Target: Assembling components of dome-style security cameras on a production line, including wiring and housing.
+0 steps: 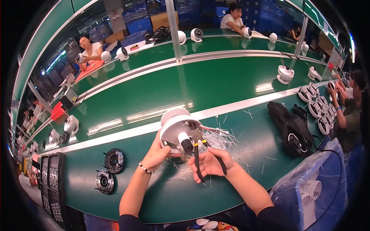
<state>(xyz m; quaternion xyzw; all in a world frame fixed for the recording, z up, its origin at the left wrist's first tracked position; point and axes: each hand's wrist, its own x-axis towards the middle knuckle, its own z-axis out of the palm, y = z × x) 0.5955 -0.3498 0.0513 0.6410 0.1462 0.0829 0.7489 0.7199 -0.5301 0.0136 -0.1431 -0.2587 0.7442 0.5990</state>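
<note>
In my left hand [155,154] I hold a white round housing [169,133], tilted so its hollow inside faces me. A dark-tipped cylinder [186,143] sticks out of it, and thin wires run from its right side. My right hand [216,163] holds cutting pliers [197,166] with black handles and yellow bands. The handles stand apart. Their jaws are up at the housing's lower right edge, and I cannot tell what lies between them. Behind the pliers is a heap of thin white strips [221,140], with loose pieces scattered around it.
Two black round parts [114,161] lie left on the green bench. A black tray rack [52,184] stands far left. At right are a black bag [290,129], several white ring parts [322,106] and a plastic-lined blue bin [320,184]. Beyond runs a green conveyor [154,86] with co-workers across it.
</note>
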